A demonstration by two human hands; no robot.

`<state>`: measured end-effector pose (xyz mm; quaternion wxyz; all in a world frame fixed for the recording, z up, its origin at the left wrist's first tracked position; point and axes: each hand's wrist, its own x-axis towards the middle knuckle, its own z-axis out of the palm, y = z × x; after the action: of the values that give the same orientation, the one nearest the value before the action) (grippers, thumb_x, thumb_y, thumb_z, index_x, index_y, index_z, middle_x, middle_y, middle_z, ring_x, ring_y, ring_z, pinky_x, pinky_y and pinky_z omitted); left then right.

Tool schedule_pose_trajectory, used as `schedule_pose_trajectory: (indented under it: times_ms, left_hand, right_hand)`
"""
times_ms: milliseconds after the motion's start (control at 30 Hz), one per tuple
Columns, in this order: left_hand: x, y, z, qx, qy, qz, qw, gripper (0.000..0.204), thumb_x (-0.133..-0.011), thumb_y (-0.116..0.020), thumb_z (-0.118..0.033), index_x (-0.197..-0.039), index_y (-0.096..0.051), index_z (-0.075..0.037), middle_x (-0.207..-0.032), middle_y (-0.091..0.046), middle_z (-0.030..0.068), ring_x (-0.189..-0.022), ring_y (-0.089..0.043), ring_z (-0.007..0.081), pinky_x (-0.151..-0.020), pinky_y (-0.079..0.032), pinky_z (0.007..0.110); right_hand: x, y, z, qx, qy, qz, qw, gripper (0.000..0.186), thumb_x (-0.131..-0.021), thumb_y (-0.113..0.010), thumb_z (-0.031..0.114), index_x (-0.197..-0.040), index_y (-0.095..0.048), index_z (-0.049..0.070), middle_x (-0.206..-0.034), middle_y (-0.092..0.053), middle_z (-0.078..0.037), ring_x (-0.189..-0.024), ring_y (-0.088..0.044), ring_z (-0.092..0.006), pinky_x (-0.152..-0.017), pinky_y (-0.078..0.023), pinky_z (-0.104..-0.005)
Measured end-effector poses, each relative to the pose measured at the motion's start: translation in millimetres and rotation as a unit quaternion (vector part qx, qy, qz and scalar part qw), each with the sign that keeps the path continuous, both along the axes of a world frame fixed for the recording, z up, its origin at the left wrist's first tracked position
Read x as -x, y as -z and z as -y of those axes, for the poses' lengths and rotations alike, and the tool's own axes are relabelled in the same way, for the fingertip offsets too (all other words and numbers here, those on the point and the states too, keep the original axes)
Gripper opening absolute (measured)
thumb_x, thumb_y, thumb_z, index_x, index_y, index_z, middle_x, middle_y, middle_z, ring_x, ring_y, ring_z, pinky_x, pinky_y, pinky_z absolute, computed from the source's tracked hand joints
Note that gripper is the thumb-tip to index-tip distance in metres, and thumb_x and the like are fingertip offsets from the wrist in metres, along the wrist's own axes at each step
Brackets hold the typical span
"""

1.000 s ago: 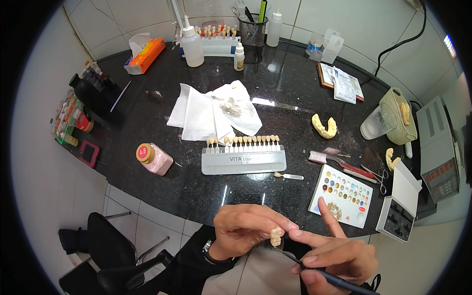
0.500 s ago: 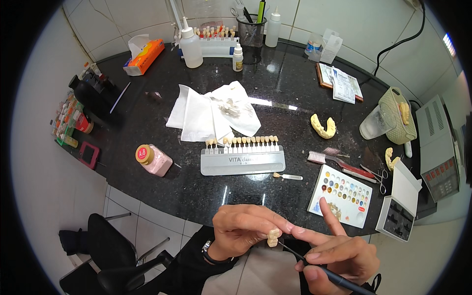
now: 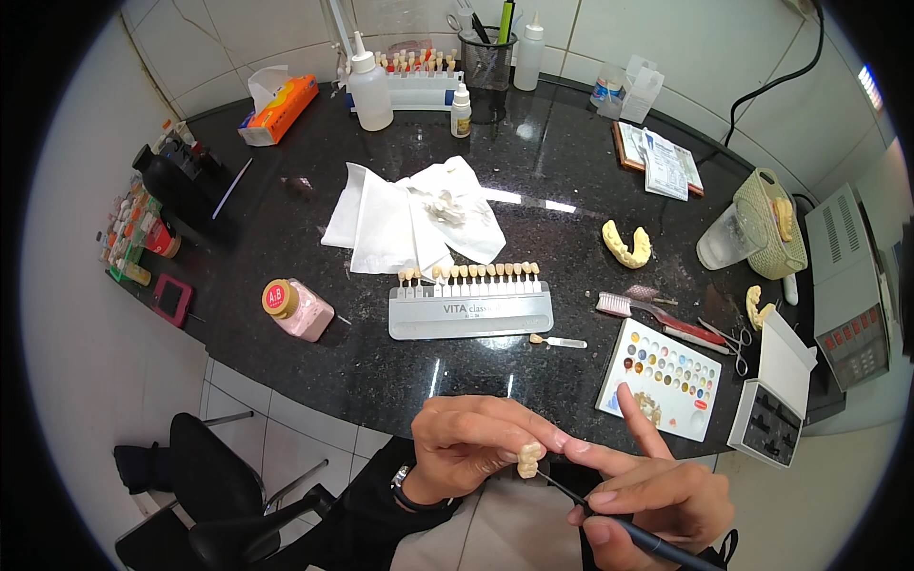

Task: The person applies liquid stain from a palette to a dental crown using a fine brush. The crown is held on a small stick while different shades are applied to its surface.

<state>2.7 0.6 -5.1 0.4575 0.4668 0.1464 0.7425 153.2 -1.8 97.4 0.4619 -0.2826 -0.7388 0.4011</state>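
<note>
My left hand point(image 3: 466, 447) pinches a small cream piece shaped like joined teeth point(image 3: 528, 461) between its fingertips, low in the middle of the view. My right hand point(image 3: 666, 500) grips a dark slim-handled brush point(image 3: 640, 539), its thin tip at the piece's right side. One of its fingers meets my left fingertips; another points upward over a white paint palette point(image 3: 695, 381) with many small coloured wells. Beyond my hands, a grey shade-guide holder point(image 3: 470, 321) carries a row of tooth tabs, with a loose tab point(image 3: 566, 343) lying below it.
On the black counter point(image 3: 400, 376): crumpled white tissues point(image 3: 381, 214), a pink-filled bottle point(image 3: 305, 319), yellow dental casts point(image 3: 625, 247), a toothbrush point(image 3: 615, 304), scissors point(image 3: 738, 347), a cup point(image 3: 728, 238), a basket point(image 3: 771, 257) and an open case point(image 3: 766, 428). A grey machine point(image 3: 847, 305) stands right; a chair point(image 3: 214, 476) lower left.
The tooth piece has shifted slightly left and turned a little since a second ago. The brush tip sits slightly higher. Both hands keep their holds.
</note>
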Motion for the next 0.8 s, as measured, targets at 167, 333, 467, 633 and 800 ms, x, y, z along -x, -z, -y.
schedule_pose_trajectory:
  times_ms: [167,333,467,633,800]
  left_hand:
    - [-2.0,-1.2,0.0,0.003,0.007,0.007,1.000,0.018,-0.075,-0.065,-0.011,-0.076,-0.056,0.005,-0.075,-0.059,0.0214,-0.067,-0.062,0.0299,-0.057,-0.055,0.037]
    - [-0.7,-0.3,0.8,0.007,-0.003,0.004,1.000,0.018,-0.075,-0.065,-0.011,-0.076,-0.056,0.005,-0.075,-0.060,0.0213,-0.067,-0.062,0.0300,-0.057,-0.055,0.037]
    - [0.9,1.3,1.6,0.011,-0.001,0.003,1.000,0.019,-0.075,-0.065,-0.011,-0.075,-0.056,0.005,-0.075,-0.059,0.0213,-0.067,-0.062,0.0303,-0.058,-0.055,0.037]
    - [-1.9,-1.0,0.7,0.010,0.000,0.007,1.000,0.018,-0.075,-0.065,-0.011,-0.075,-0.056,0.005,-0.075,-0.060,0.0211,-0.067,-0.063,0.0297,-0.057,-0.055,0.037]
    - [0.2,0.5,2.3,0.016,-0.004,-0.001,1.000,0.018,-0.075,-0.065,-0.011,-0.075,-0.056,0.005,-0.075,-0.060,0.0207,-0.067,-0.063,0.0294,-0.057,-0.055,0.036]
  right_hand:
    - [0.6,-0.1,2.6,0.004,0.018,-0.004,1.000,0.013,-0.074,-0.064,0.005,-0.079,-0.053,0.001,-0.065,-0.062,-0.009,-0.084,-0.062,-0.0340,-0.095,-0.022,-0.0574]
    - [0.9,0.5,1.2,0.008,0.005,-0.012,1.000,0.012,-0.074,-0.064,0.005,-0.078,-0.054,0.001,-0.066,-0.062,-0.009,-0.084,-0.062,-0.0341,-0.095,-0.022,-0.0576]
    - [3.0,0.3,0.5,-0.010,0.005,0.001,1.000,0.012,-0.074,-0.064,0.005,-0.078,-0.054,0.001,-0.065,-0.062,-0.010,-0.084,-0.061,-0.0345,-0.095,-0.022,-0.0577]
    - [-0.1,2.8,2.8,0.012,0.014,-0.021,1.000,0.012,-0.073,-0.064,0.004,-0.079,-0.054,0.000,-0.066,-0.062,-0.010,-0.083,-0.061,-0.0347,-0.095,-0.023,-0.0576]
    - [1.0,0.5,1.1,0.005,0.004,-0.012,1.000,0.012,-0.073,-0.064,0.004,-0.079,-0.054,0.000,-0.066,-0.062,-0.010,-0.083,-0.062,-0.0347,-0.095,-0.023,-0.0573]
